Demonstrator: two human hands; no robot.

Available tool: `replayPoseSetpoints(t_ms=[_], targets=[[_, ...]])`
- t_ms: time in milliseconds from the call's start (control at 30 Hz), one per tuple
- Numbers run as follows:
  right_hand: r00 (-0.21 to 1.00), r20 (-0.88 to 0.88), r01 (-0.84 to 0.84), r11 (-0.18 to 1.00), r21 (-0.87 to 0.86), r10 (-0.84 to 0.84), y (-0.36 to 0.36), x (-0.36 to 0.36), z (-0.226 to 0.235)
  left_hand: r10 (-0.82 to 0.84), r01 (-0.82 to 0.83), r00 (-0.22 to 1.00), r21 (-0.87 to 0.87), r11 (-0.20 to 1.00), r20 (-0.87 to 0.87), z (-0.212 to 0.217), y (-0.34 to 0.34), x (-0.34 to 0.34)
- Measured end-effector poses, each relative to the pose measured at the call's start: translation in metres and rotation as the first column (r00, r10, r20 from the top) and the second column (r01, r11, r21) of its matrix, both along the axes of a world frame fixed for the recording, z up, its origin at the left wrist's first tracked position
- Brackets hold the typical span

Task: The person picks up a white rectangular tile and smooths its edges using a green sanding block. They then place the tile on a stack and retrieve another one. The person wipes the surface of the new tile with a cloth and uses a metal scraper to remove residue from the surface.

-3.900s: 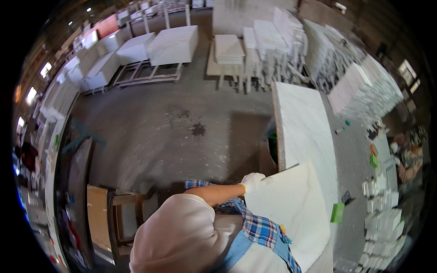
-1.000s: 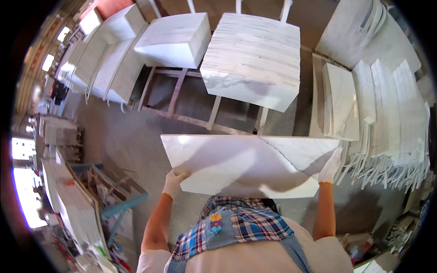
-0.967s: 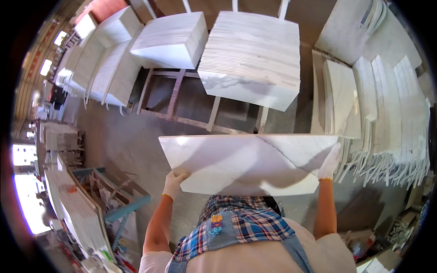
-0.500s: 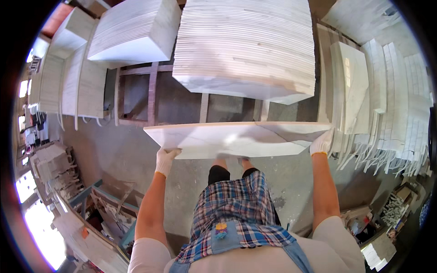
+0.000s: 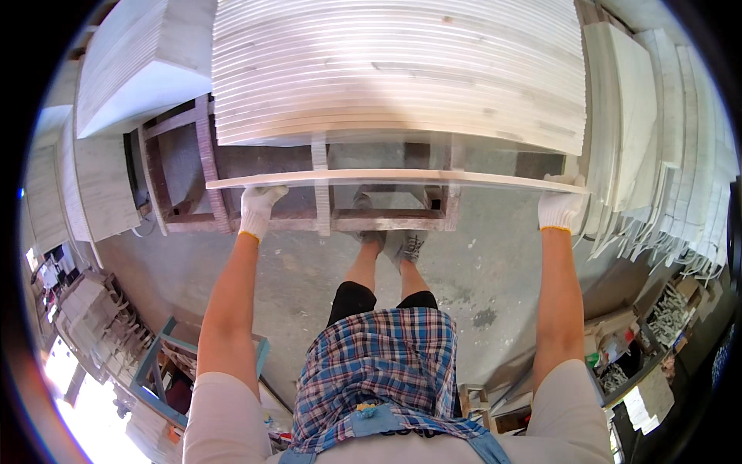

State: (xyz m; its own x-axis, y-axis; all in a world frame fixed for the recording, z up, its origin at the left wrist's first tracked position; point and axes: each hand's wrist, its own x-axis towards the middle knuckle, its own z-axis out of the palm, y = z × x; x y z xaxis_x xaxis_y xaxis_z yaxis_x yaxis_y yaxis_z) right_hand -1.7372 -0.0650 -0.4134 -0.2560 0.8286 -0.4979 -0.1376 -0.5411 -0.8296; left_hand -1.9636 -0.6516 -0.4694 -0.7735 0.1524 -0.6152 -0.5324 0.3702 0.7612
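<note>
A long thin white stone slab is held up on edge across the front of me, seen almost only as its narrow top edge. My left hand, in a white glove with a yellow cuff, grips it near its left end. At the right end, my gloved right hand is closed on the slab. Just beyond the slab stands a big stack of similar white slabs, packed upright face to face. A small gap shows between the held slab and the stack's front.
Beneath the stack runs a brownish frame, with my feet at its front bar. More slabs stand at the left, others lean at the right with strips hanging down. Bins of scraps sit at lower right, a blue-framed rack at lower left.
I have moved forward to the large stack. The slab has turned from showing its broad veined face to nearly edge-on, and both hands still hold it.
</note>
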Motion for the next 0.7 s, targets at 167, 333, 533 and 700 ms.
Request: replayPoseSetpoints(t_ms=[167, 333, 533, 700], targets=[[1.000, 0.011, 0.012, 0.999, -0.050, -0.012, -0.025, -0.014, -0.004, -0.051, 0.046, 0.998, -0.154, 0.987, -0.032, -0.058, -0.019, 0.001], [0.991, -0.085, -0.109, 0.990, -0.090, 0.101, -0.012, 0.026, -0.035, -0.020, 0.016, 0.978, -0.021, 1.000, -0.208, -0.112, -0.044, 0.017], [0.972, -0.144, -0.207, 0.969, -0.135, 0.187, -0.028, 0.038, -0.033, 0.145, -0.329, 0.934, 0.627, 0.706, 0.326, -0.151, -0.130, 0.033], [0.991, 0.000, -0.128, 0.968, -0.214, 0.131, -0.041, 0.091, -0.026, 0.176, -0.203, 0.969, 0.148, 0.968, 0.176, -0.042, -0.025, 0.128]])
